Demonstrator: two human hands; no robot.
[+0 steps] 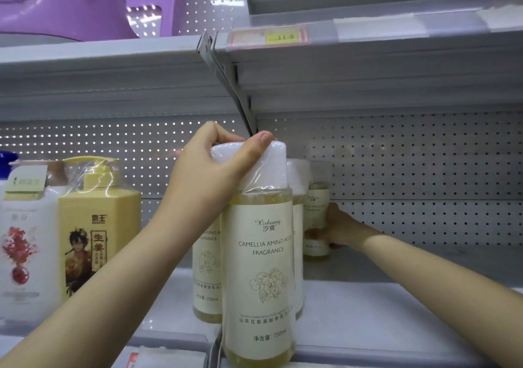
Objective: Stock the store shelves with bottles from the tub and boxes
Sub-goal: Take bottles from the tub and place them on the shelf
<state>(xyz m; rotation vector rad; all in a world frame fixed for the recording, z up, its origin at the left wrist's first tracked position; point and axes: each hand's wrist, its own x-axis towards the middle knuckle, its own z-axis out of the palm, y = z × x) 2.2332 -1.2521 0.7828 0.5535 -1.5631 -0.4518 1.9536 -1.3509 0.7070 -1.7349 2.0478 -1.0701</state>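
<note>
A tall yellow camellia fragrance bottle (260,268) with a white cap stands at the front edge of the grey shelf (382,319). My left hand (215,167) grips its plastic-wrapped cap from above. Two more bottles of the same kind stand close behind it, one to the left (206,274), one to the right (297,240) mostly hidden. Farther back, my right hand (339,226) wraps around the lower part of another such bottle (316,220) near the pegboard back wall.
A square yellow pump bottle (96,237) and a white pump bottle (25,249) stand on the shelf to the left. The shelf above (368,65) hangs low, with a price tag (268,38). A purple plastic stool (70,5) sits on the upper left shelf.
</note>
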